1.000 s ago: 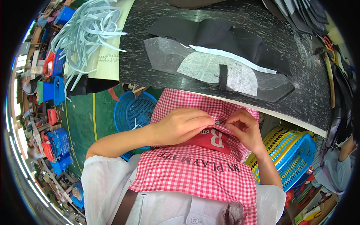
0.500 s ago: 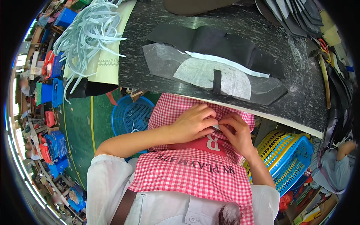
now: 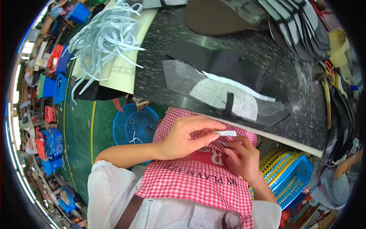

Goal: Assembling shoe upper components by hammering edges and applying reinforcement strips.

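Observation:
My left hand [image 3: 187, 136] is above my lap, thumb and fingers curved toward each other, with a short white strip [image 3: 228, 133] at the thumb tip. Close beside it, my right hand [image 3: 244, 157] has its fingers bent together in a pinch; a tiny pale bit shows at their tips, too small to name. Beyond both hands, on the dark speckled table [image 3: 156, 84], lies a black sheet piece [image 3: 232, 63] with a grey-and-white backed panel [image 3: 225, 95]. A narrow white strip [image 3: 240, 85] runs along the seam between them, and a small black tab [image 3: 229, 103] crosses the panel.
A heap of pale blue strips [image 3: 106, 34] lies on a cream board [image 3: 124, 72] at the left. Brown and grey cut pieces [image 3: 217, 17] are at the back. Scissors [image 3: 329, 70] lie at the right edge. Baskets [image 3: 135, 118] stand below; another person [image 3: 335, 183] sits at the right.
My hands have come apart, and the short white strip now shows plainly at my left thumb. My left hand has opened out somewhat. The whole view has shifted, so the table appears lower and further right.

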Motion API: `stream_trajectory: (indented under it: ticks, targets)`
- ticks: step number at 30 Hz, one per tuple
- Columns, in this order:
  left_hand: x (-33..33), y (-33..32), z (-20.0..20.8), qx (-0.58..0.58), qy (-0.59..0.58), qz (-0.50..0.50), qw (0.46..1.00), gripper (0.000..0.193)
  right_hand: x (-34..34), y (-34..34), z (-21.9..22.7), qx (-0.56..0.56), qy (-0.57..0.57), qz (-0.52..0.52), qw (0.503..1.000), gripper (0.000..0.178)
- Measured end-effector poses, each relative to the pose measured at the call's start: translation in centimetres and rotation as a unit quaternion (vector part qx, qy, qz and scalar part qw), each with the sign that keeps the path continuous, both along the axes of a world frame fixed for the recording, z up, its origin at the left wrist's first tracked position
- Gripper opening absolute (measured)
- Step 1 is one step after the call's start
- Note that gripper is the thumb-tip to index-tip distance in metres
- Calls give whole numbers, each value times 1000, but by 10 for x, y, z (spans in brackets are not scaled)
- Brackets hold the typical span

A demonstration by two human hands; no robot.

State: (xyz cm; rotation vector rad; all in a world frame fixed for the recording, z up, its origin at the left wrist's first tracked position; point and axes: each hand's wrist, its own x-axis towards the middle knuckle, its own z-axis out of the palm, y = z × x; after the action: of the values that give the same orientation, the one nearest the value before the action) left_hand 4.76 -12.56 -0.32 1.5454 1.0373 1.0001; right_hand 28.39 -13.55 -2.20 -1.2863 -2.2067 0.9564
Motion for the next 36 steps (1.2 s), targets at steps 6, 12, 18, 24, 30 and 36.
stream_trajectory:
  ticks: [6,12,18,24,30,36]
  targets:
    - [-2,6,9,-90,-47,-27,995,25,-26,27,34,-133,320,-92,933,26]
    - [-33,29,31,71,18,-6,997,22,-37,54,49,79,202,43,975,25]
    - [-73,81,47,105,209,29,972,26,-57,94,54,272,40,98,956,29]
    - [-61,113,24,117,227,-23,967,16,-68,116,39,255,-49,173,950,32]
    - [-62,116,22,142,279,-31,949,16,-68,122,41,251,-80,191,945,35]
    - [-76,115,23,153,236,34,959,15,-74,129,44,246,-97,212,941,41]
